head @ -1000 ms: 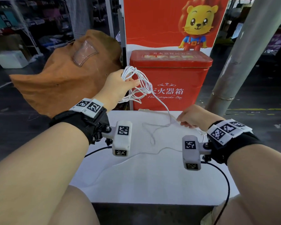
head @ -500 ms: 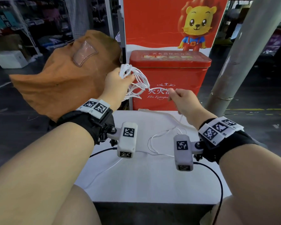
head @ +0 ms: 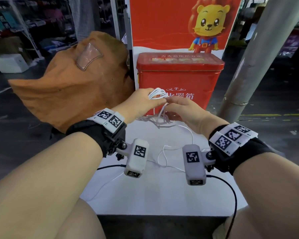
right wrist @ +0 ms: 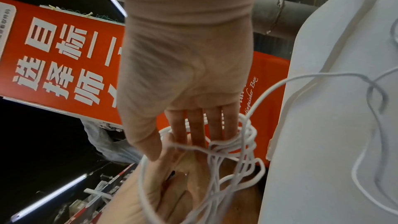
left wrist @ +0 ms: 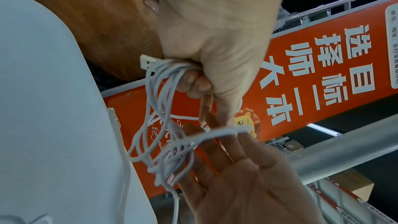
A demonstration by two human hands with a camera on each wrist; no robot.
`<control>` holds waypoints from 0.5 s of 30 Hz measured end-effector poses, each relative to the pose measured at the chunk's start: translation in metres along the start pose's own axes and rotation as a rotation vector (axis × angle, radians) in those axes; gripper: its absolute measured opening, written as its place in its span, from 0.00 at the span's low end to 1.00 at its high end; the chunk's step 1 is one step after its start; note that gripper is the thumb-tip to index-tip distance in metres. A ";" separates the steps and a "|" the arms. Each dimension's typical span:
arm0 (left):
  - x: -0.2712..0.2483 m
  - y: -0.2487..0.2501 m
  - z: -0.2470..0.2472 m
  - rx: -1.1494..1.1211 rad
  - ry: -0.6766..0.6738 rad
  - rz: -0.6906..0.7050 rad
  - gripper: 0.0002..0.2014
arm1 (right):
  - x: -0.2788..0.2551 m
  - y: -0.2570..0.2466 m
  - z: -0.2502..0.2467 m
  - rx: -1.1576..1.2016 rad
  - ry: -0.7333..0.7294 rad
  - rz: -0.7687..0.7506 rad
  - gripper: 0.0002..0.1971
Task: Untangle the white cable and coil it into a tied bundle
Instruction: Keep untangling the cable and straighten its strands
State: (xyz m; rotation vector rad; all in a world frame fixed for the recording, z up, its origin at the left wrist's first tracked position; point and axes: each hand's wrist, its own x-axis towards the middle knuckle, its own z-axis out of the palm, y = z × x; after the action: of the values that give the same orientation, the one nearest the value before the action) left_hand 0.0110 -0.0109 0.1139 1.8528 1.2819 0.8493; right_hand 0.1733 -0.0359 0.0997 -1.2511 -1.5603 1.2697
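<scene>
My left hand grips a bunch of white cable loops just above the far edge of the white table. In the left wrist view the left hand curls round the top of the cable, and a white USB plug sticks out beside the fist. My right hand meets it from the right. Its straight fingers reach into the hanging loops of cable, with strands draped over the fingertips. A loose tail trails across the table.
A red metal extinguisher box stands right behind the hands, under a red lion poster. A brown leather bag slumps at the back left and a grey pole rises at the right. Black camera leads hang near the front edge.
Both hands have come down toward the table's far edge. The right hand let go of the strand it pulled out and moved in against the left, fingers now straight inside the loops.
</scene>
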 end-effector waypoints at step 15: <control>-0.007 0.010 -0.015 -0.246 -0.131 -0.119 0.10 | 0.000 -0.001 -0.010 -0.546 0.470 -0.099 0.19</control>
State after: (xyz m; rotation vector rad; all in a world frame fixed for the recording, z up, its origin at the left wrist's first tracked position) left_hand 0.0014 -0.0170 0.1295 1.5954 1.1396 0.7711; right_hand 0.1826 -0.0332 0.1031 -1.6357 -1.6294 0.4345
